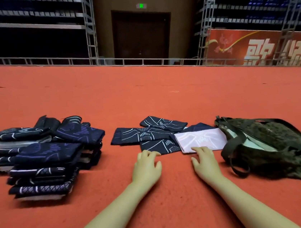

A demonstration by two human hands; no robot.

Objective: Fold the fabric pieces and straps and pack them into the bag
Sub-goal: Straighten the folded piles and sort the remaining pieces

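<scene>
— While both bare arms stretch across the red carpeted floor (144, 99), what do the hands do?

— The left hand (147, 165) lies with fingers loosely spread, its fingertips (151, 154) at the near edge of a dark navy fabric piece with white line patterns (160, 146). The right hand (203, 157) is likewise relaxed and holds nothing, its fingertips (196, 149) resting on the near edge of a pale pink rectangular fabric piece (201, 139).

— Where does the rest of the fabric lie?

— At twelve o'clock from the hands, several flat navy patterned fabric pieces (139, 136) overlap one another loosely on the floor, the pink one lying over their right end. At nine o'clock from the hands, well apart, stands a tall uneven stack of folded navy and grey fabric pieces (44, 157).

— And the bag?

— The dark olive-green cloth bag with long straps (273, 148) slumps on the floor at three o'clock from the right hand, its mouth gaping toward the pink piece, a light lining showing inside. The pink piece's right end reaches just beside the bag's opening.

— Behind?

— At twelve o'clock, a dark wooden door (140, 36) under a green lit sign (141, 5), flanked by grey metal scaffolding (89, 27); a red banner with white characters (262, 48) hangs at two o'clock.
</scene>
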